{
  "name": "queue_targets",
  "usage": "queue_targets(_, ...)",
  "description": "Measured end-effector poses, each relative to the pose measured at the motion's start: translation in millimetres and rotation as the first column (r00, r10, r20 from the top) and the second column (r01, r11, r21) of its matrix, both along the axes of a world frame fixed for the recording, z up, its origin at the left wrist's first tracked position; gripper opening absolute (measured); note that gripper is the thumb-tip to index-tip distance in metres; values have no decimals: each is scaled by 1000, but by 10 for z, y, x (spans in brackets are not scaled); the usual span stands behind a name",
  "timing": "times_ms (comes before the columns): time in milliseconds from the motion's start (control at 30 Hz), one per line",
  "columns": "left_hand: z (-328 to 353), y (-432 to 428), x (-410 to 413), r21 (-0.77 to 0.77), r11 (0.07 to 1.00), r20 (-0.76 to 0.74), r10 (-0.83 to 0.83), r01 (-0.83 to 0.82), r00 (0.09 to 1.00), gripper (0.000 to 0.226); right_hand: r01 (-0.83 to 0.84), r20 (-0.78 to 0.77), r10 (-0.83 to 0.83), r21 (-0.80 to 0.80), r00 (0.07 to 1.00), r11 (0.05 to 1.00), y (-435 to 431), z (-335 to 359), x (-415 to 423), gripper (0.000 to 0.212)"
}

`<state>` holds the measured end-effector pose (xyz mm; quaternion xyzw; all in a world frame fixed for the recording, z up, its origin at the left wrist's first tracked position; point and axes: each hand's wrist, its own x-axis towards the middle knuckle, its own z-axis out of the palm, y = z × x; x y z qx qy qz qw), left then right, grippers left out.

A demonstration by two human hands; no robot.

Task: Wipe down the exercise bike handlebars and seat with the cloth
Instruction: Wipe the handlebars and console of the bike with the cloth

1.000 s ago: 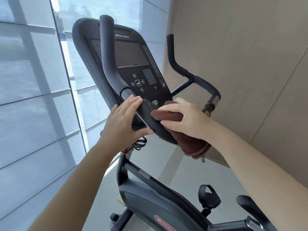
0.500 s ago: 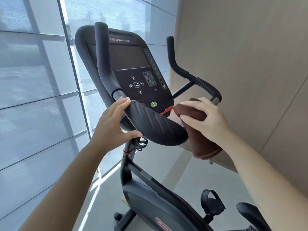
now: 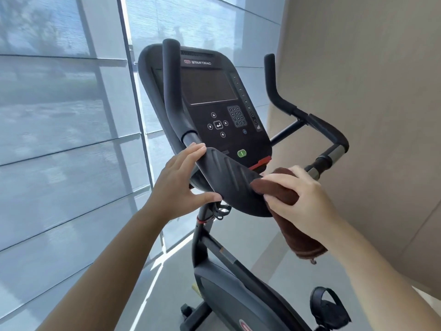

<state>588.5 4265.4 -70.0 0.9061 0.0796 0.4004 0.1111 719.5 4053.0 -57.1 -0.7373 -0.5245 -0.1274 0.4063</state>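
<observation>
Handlebars are the step in hand, not yet the seat. At centre frame the right hand has its grip clamped on the brown cloth. Its fingers curl over a bunched fold and press it against the lower right end of the ribbed black arm pad, while the rest of the cloth hangs loose below the wrist. The left hand has its grip apart: fingers straight and laid on the pad's upper left end, thumb against the near edge, which I judge to be bracing it.

The ribbed face between the two hands lies bare. As I judge it, the next move calls for drawing the cloth up across that face toward the left hand, which would have to lift clear. After that come the upright horn at upper centre and the right bar at the right of the frame.

The seat is not in view, so nothing can be said of its state. The pad's underside and the cloth's contact face are hidden, and whether the cloth is damp cannot be told. The console blocks the middle of the bars. The bike's lower body and a pedal run off the bottom edge.
</observation>
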Motion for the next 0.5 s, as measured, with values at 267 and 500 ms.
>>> queue_targets(267,-23,3,-12,13,997,26,-70,70,997,92,133,-126,-139,-57,982,989,-138,21,-154,31)
queue_targets(500,55,322,-92,107,972,1,-210,209,978,54,203,-112,-210,-72,971,977,555,360,-603,29)
